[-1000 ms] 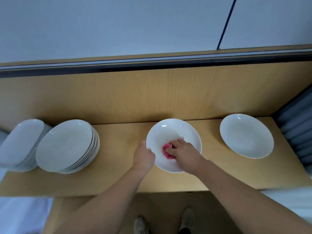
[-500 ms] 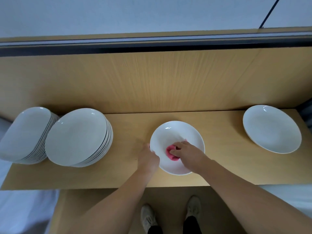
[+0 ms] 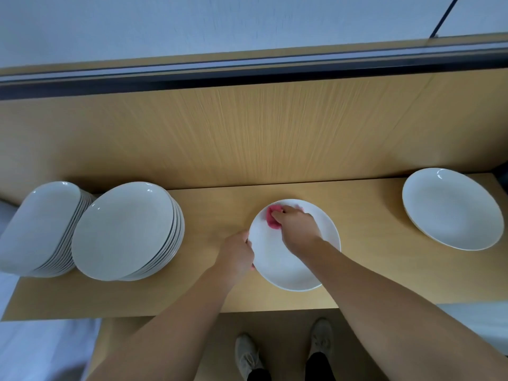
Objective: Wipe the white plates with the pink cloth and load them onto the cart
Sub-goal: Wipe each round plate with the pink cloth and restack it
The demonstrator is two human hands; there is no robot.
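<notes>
You're mid-wipe: your right grip [image 3: 297,226] holds the pink cloth [image 3: 271,219] against the far-left rim of the plate [image 3: 288,262]; your left grip [image 3: 236,251] pinches its left edge on the surface [image 3: 217,207]. Next: finish, then lift; the cart seems out of view.

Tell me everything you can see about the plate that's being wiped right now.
The plate is round, white, shallow and glossy, and looks ceramic. It lies flat, face up, on the wooden surface. The left hand grips its left rim. The right hand presses the pink cloth against its inside, near the far rim.
</notes>
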